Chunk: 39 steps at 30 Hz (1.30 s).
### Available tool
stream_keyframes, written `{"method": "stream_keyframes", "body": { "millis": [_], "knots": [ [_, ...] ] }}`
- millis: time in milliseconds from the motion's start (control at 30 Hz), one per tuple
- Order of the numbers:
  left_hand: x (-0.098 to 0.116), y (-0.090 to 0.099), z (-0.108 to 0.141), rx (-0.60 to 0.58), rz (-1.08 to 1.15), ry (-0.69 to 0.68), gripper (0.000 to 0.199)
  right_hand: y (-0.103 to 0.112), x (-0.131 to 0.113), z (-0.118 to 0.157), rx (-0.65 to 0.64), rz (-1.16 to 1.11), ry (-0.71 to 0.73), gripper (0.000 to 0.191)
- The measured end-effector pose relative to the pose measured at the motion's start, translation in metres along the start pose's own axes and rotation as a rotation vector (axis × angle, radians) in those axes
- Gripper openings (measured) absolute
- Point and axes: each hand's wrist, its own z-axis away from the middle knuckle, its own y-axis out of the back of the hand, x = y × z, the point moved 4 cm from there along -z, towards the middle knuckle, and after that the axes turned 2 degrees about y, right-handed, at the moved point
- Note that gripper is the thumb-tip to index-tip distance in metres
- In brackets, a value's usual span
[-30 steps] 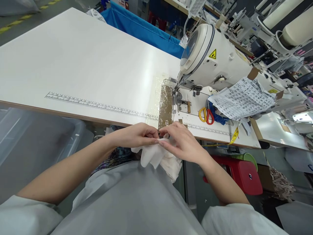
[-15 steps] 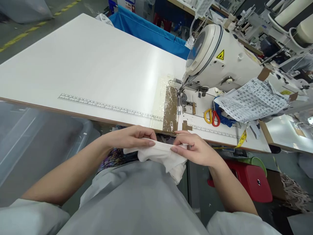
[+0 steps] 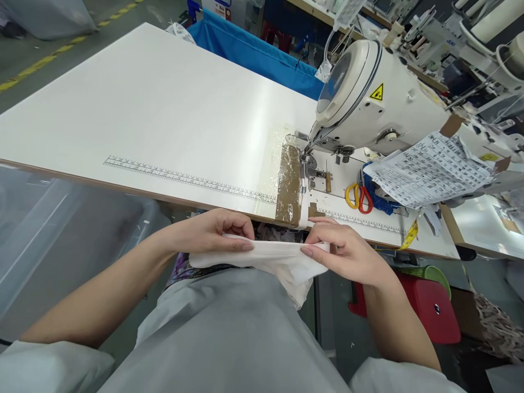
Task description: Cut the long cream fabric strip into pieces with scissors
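Left hand (image 3: 221, 232): fingers closed, thumb on top, pinching the upper edge of the white cloth (image 3: 274, 254); right hand (image 3: 347, 251): fingers closed on the same edge farther right, thumb and index pinching; the edge runs fairly straight and taut between them, the rest hangs loose toward the grey shirt (image 3: 229, 338).

Cloth is on the wearer's side of the sewing machine (image 3: 388, 103), just off the near edge of the desk (image 3: 184, 109), over the lap; looks thin, light and limp, so it should fold and slump easily; not fragile, I'd judge, maybe a bit slippery; best hold is a pinch at both ends of the edge, as gripped, since a mid-panel hold would let it sag; lower folds by the right hand bunch up, probably the same piece, though I can't tell for sure.

Outward, relative to the sewing machine: brown tape strip (image 3: 289, 185) just left of its needle end, running to the desk edge; printed ruler (image 3: 184, 177) farther left; scissors (image 3: 361, 201) right of its needle end; written sheet (image 3: 434, 169) on its near side; yellow tape measure (image 3: 410, 234) nearer the wearer, at the desk edge; nothing sits between the hands; desk edge and presser area are the likely snag points for loose folds.
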Motion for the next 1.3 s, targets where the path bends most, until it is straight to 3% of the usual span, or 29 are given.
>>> {"method": "stream_keyframes", "body": {
  "millis": [200, 533, 700, 933, 1033, 1133, 1200, 1300],
  "knots": [
    [-0.013, 0.005, 0.011, -0.031, -0.017, 0.013, 0.021, 0.012, -0.029, 0.011, 0.021, 0.061, 0.054, 0.018],
    [-0.018, 0.013, 0.046, 0.278, 0.116, -0.214, 0.016, 0.018, -0.07, 0.025, -0.062, 0.21, 0.122, 0.012],
    [-0.015, 0.013, 0.045, 0.402, 0.212, -0.2, 0.016, 0.017, -0.075, 0.024, -0.045, 0.252, 0.147, 0.015],
    [-0.013, 0.016, 0.04, 0.452, 0.191, -0.111, 0.013, 0.017, -0.067, 0.03, -0.03, 0.284, 0.127, 0.014],
    [-0.005, 0.02, 0.037, 0.397, 0.055, -0.124, 0.018, 0.02, -0.067, 0.031, -0.025, 0.278, 0.129, 0.012],
    [0.004, 0.021, 0.031, 0.227, -0.067, -0.178, 0.015, 0.023, -0.066, 0.032, -0.008, 0.266, 0.13, 0.012],
    [0.006, 0.022, 0.028, 0.153, -0.079, -0.2, 0.01, 0.025, -0.063, 0.032, 0.012, 0.256, 0.115, 0.012],
    [0.003, 0.02, 0.023, 0.135, 0.022, -0.213, 0.013, 0.024, -0.053, 0.032, 0.046, 0.219, 0.101, 0.013]
  ]
}}
